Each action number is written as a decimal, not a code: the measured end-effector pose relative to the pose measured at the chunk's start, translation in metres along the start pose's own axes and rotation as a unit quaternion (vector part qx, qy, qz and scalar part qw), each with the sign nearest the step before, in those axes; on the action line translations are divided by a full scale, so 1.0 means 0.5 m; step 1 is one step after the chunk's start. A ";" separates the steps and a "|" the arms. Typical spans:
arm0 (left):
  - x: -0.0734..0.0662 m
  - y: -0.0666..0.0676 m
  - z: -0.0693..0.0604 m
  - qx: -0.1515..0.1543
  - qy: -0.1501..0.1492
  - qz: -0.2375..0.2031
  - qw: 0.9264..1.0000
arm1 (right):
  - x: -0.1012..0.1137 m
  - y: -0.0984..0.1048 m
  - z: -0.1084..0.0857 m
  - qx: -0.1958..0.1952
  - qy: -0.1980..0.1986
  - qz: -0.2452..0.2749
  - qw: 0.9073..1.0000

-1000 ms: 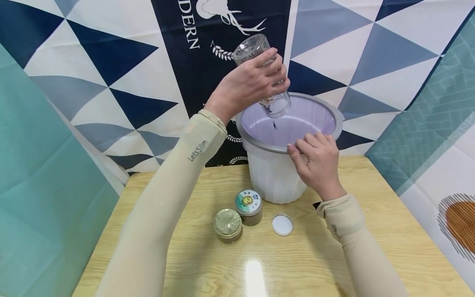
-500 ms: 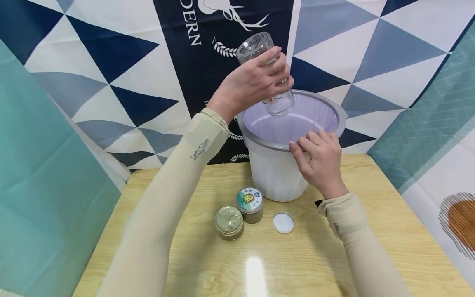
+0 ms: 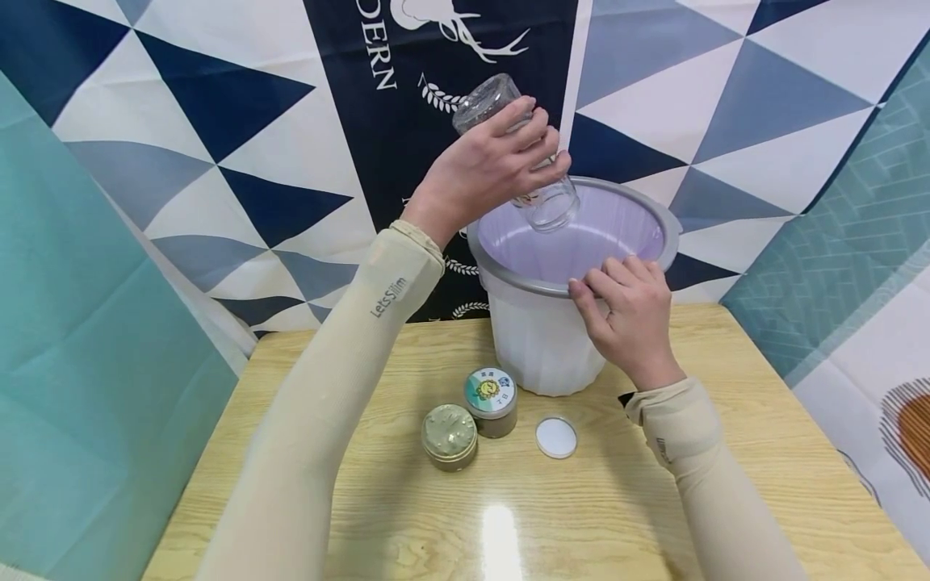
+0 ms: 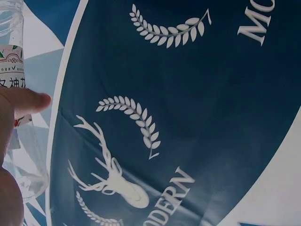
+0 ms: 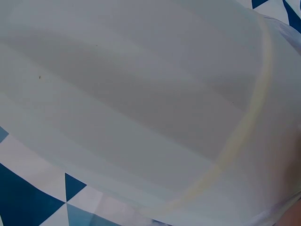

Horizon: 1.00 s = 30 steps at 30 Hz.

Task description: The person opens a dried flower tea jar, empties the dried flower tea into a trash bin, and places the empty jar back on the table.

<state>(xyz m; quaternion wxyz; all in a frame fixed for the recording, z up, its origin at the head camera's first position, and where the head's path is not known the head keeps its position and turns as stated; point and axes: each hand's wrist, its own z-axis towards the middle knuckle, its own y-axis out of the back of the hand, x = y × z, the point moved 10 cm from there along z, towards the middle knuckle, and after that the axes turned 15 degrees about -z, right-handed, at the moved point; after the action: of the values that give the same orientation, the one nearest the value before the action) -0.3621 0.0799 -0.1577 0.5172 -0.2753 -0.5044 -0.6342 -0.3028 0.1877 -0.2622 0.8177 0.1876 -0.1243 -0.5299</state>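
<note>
Head view: upper centre, left hand [image 3: 490, 165] gripped upended jar [image 3: 481, 105] over bucket [image 3: 545, 347]; right hand [image 3: 628, 315] pinched bucket's rim [image 3: 534, 286]. Emptying looked nearly done; refitting white lid [image 3: 556, 437], lower centre, seemed left.

- Down dips my left hand [image 3: 494, 161], a touch lower and further left than half a second ago!
- With it, the upturned glass jar [image 3: 485, 105] leans over more, its base swung left and its tilt flatter now.
- That dark speck below the jar's mouth a second ago? Out of sight!
- Far right, the orange-brown patch [image 3: 917, 432] on the cloth has slid toward the view's edge, and a thin dark curve [image 3: 861, 476] has appeared.
</note>
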 end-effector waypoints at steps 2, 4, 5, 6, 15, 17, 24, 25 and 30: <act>0.006 -0.003 -0.006 0.004 0.014 -0.030 0.999 | 0.000 -0.001 0.000 0.001 -0.001 0.002 1.000; 0.013 -0.006 -0.013 0.008 0.030 -0.061 0.998 | 0.001 -0.002 -0.001 0.001 -0.001 0.002 1.000; 0.016 -0.008 -0.018 0.011 0.038 -0.075 0.996 | 0.001 -0.002 -0.002 0.002 -0.001 0.002 1.000; 0.020 -0.010 -0.023 0.014 0.047 -0.092 0.994 | 0.001 -0.002 -0.002 0.002 -0.001 0.002 1.000; 0.068 -0.041 -0.092 0.020 0.169 -0.238 0.956 | 0.001 0.001 0.001 -0.002 0.001 0.002 1.000; 0.073 -0.052 -0.108 0.037 0.188 -0.248 0.950 | -0.001 0.003 0.002 -0.001 0.001 0.001 1.000; 0.094 -0.073 -0.157 0.056 0.267 -0.309 0.911 | -0.002 0.003 0.003 0.000 -0.003 -0.002 1.000; 0.099 -0.075 -0.166 0.053 0.285 -0.322 0.902 | -0.001 0.003 0.002 0.001 -0.003 -0.002 1.000; 0.125 -0.078 -0.219 -0.007 0.376 -0.392 0.839 | -0.001 0.003 0.002 0.005 -0.001 -0.005 1.000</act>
<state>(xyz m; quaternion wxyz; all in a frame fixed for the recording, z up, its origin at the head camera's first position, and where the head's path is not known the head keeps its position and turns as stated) -0.3995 -0.0467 -0.1541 0.3732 0.2019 -0.3327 -0.8422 -0.3023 0.1884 -0.2605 0.8142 0.1916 -0.1266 -0.5332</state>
